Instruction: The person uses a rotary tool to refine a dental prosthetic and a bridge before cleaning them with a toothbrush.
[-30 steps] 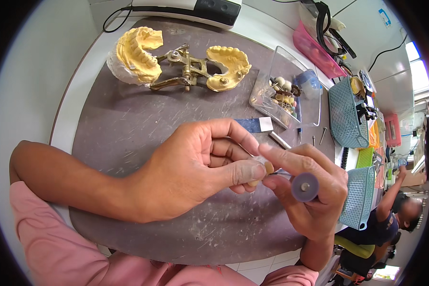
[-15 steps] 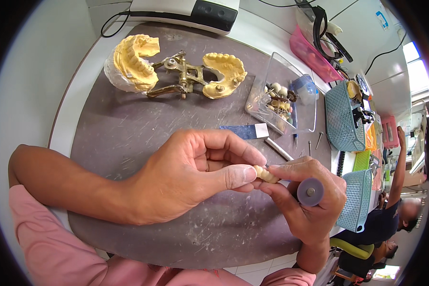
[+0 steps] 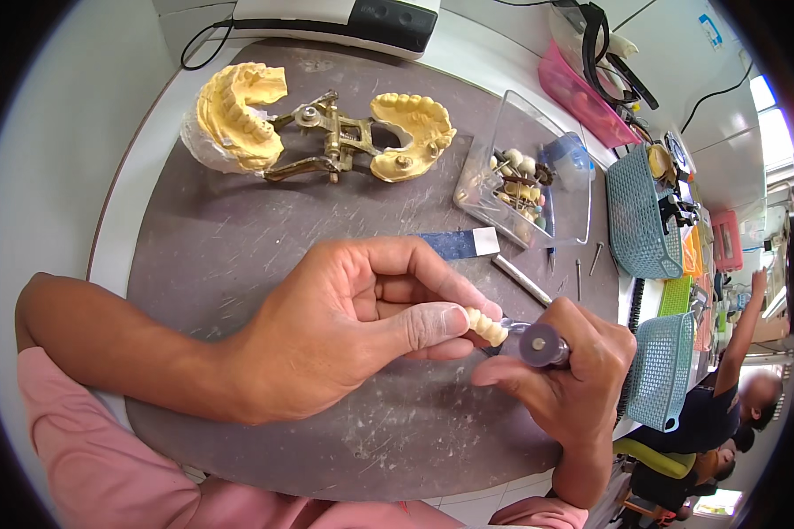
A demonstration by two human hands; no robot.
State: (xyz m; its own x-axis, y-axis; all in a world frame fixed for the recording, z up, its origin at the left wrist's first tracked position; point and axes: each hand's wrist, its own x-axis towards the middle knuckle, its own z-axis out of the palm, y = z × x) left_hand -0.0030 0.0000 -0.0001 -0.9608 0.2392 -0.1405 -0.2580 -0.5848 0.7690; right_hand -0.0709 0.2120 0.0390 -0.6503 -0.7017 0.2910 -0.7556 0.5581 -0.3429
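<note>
My left hand (image 3: pixel 344 331) pinches a cream-coloured dental bridge (image 3: pixel 485 326), a short row of joined teeth, between thumb and fingers above the bench. Beside it my right hand (image 3: pixel 573 375) grips a tool with a round purple handle (image 3: pixel 545 346), whose end faces up. A shiny metal part (image 3: pixel 513 326) of that tool lies close to the bridge; whether they touch I cannot tell. Beyond my hands, a brass articulator (image 3: pixel 333 137) carries two yellow plaster dental casts, the left cast (image 3: pixel 238 119) on a white base and the right cast (image 3: pixel 419 132) lying flat.
A clear plastic box (image 3: pixel 565 212) of small polishing tools stands at the right back. A blue strip (image 3: pixel 450 244) and a metal rod (image 3: pixel 520 280) lie beyond my hands. Blue baskets (image 3: pixel 657 366) line the right edge. A white device (image 3: pixel 326 22) sits behind. Other people (image 3: pixel 723 406) are farther right.
My right hand has drawn its fingers off the bridge, and the purple handle has tilted and shifted left toward it. My left hand keeps its pinch on the bridge.
</note>
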